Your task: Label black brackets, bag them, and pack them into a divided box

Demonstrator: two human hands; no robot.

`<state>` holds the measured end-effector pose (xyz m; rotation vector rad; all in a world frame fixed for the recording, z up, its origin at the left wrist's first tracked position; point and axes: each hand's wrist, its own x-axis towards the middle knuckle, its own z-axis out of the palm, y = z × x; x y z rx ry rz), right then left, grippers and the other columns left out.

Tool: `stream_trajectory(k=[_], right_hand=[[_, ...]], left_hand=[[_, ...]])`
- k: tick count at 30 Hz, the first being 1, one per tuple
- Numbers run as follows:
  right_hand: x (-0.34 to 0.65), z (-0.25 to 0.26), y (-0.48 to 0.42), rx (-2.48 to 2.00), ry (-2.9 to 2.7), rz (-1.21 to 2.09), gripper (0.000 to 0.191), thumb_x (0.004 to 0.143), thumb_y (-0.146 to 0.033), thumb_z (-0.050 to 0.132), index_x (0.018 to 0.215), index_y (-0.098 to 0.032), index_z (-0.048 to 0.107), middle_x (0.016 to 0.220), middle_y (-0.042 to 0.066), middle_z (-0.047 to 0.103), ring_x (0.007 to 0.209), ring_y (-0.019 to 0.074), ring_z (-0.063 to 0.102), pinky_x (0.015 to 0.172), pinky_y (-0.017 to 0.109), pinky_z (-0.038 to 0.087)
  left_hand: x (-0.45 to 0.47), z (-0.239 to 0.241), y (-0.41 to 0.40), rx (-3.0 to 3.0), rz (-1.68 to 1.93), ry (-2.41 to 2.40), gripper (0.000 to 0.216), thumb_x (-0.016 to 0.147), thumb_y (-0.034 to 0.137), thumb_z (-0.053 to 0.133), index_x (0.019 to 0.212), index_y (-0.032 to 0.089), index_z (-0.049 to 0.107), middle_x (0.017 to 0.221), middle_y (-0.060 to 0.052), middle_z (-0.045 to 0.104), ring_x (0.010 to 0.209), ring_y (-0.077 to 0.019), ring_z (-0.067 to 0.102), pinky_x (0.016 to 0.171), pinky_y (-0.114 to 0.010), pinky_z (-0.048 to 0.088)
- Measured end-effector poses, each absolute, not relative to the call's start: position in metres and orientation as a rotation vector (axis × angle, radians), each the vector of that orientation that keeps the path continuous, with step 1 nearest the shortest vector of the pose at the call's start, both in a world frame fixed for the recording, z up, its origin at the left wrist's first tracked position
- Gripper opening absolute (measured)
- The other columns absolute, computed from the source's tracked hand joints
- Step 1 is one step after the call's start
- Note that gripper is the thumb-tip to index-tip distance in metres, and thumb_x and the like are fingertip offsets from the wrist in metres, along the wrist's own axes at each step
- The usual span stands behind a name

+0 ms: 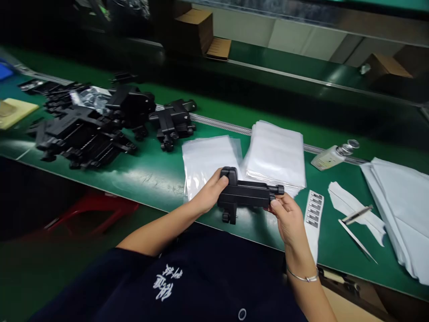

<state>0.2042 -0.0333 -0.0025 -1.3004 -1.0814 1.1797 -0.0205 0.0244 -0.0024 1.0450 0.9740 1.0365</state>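
Between my two hands I hold a black plastic clamp-like bracket (248, 194) with knobs at its ends, just above the front of the green bench. My left hand (211, 192) grips its left end, the thumb lying on the upright part. At the right end, my right hand (284, 212) has its fingers closed by a small knob. Behind the bracket lie a few clear plastic bags (211, 154) and, beside them, a thick stack of clear bags (276, 152). A strip of printed labels (314, 210) lies to the right of my right hand.
Similar black brackets (80, 129) are heaped on the left of the green bench (150, 179), with another bracket (172, 120) nearer the middle. On the right are a bottle (333, 155), tweezers (358, 241), a pen-like tool (357, 215) and white sheets (402, 210). A red stool (97, 208) stands below.
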Motion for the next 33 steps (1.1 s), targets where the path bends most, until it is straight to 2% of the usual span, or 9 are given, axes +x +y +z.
stream_trajectory(k=[5, 10, 15, 19, 22, 26, 28, 30, 33], right_hand=[[0.202, -0.007, -0.029, -1.27, -0.978, 1.273, 0.032, 0.077, -0.046, 0.075, 0.095, -0.022, 0.065, 0.087, 0.003, 0.067, 0.078, 0.0173, 0.063, 0.071, 0.032, 0.054], [0.202, -0.014, -0.023, -1.403, -1.137, 1.035, 0.036, 0.082, -0.055, 0.067, 0.074, -0.019, 0.063, 0.068, 0.0, 0.059, 0.064, 0.0134, 0.053, 0.064, 0.027, 0.047], [0.197, -0.015, -0.021, -1.468, -1.079, 1.105, 0.045, 0.08, -0.064, 0.064, 0.083, -0.019, 0.064, 0.066, 0.0, 0.059, 0.062, 0.0165, 0.058, 0.062, 0.032, 0.053], [0.194, -0.008, -0.023, -1.369, -1.032, 1.235, 0.036, 0.08, -0.053, 0.071, 0.098, -0.022, 0.064, 0.087, 0.005, 0.068, 0.078, 0.0188, 0.063, 0.066, 0.034, 0.059], [0.195, -0.007, -0.023, -1.337, -1.021, 1.314, 0.039, 0.078, -0.049, 0.074, 0.105, -0.023, 0.065, 0.102, 0.007, 0.068, 0.091, 0.0212, 0.064, 0.069, 0.035, 0.061], [0.195, -0.01, -0.022, -1.396, -0.978, 1.285, 0.04, 0.076, -0.057, 0.073, 0.09, -0.02, 0.067, 0.079, 0.004, 0.065, 0.071, 0.0166, 0.061, 0.061, 0.033, 0.06], [0.192, -0.011, -0.022, -1.394, -0.975, 1.278, 0.039, 0.074, -0.054, 0.076, 0.093, -0.021, 0.067, 0.082, 0.004, 0.067, 0.074, 0.0176, 0.062, 0.064, 0.032, 0.059], [0.19, -0.01, -0.023, -1.358, -0.976, 1.313, 0.039, 0.075, -0.048, 0.077, 0.103, -0.023, 0.066, 0.097, 0.007, 0.07, 0.087, 0.0207, 0.065, 0.07, 0.034, 0.059], [0.188, -0.01, -0.022, -1.29, -0.993, 1.311, 0.04, 0.078, -0.042, 0.076, 0.111, -0.023, 0.066, 0.113, 0.009, 0.069, 0.105, 0.0235, 0.064, 0.088, 0.041, 0.055]], left_hand=[[-0.023, -0.002, 0.027, 1.0, 1.011, 0.927, 0.069, 0.081, 0.074, 0.055, 0.121, 0.018, 0.056, 0.114, -0.009, 0.064, 0.117, -0.0278, 0.054, 0.094, -0.035, 0.045], [-0.029, -0.004, 0.028, 1.155, 1.004, 0.959, 0.069, 0.084, 0.074, 0.05, 0.124, 0.018, 0.053, 0.123, -0.009, 0.06, 0.117, -0.027, 0.053, 0.098, -0.035, 0.042], [-0.033, -0.002, 0.029, 1.257, 1.077, 0.962, 0.067, 0.085, 0.073, 0.048, 0.123, 0.018, 0.053, 0.121, -0.01, 0.06, 0.114, -0.0265, 0.055, 0.098, -0.035, 0.042], [-0.034, -0.004, 0.029, 1.209, 1.054, 0.966, 0.065, 0.087, 0.072, 0.047, 0.123, 0.018, 0.053, 0.12, -0.01, 0.06, 0.111, -0.0253, 0.056, 0.095, -0.034, 0.043], [-0.036, -0.007, 0.031, 1.155, 1.042, 0.958, 0.064, 0.087, 0.071, 0.047, 0.124, 0.019, 0.052, 0.121, -0.009, 0.06, 0.113, -0.0254, 0.055, 0.096, -0.034, 0.043], [-0.037, -0.008, 0.032, 1.202, 1.059, 0.951, 0.066, 0.086, 0.071, 0.049, 0.125, 0.018, 0.052, 0.125, -0.01, 0.059, 0.118, -0.0261, 0.053, 0.099, -0.033, 0.041], [-0.037, -0.008, 0.032, 1.191, 1.053, 0.959, 0.067, 0.086, 0.072, 0.049, 0.125, 0.018, 0.052, 0.126, -0.01, 0.059, 0.118, -0.0264, 0.053, 0.098, -0.033, 0.041], [-0.037, -0.008, 0.032, 1.178, 1.05, 0.972, 0.068, 0.085, 0.073, 0.049, 0.125, 0.018, 0.052, 0.127, -0.01, 0.059, 0.118, -0.0266, 0.054, 0.098, -0.034, 0.042], [-0.037, -0.009, 0.032, 1.161, 1.054, 0.983, 0.069, 0.084, 0.073, 0.049, 0.125, 0.018, 0.053, 0.127, -0.011, 0.059, 0.119, -0.0271, 0.053, 0.099, -0.034, 0.041]])
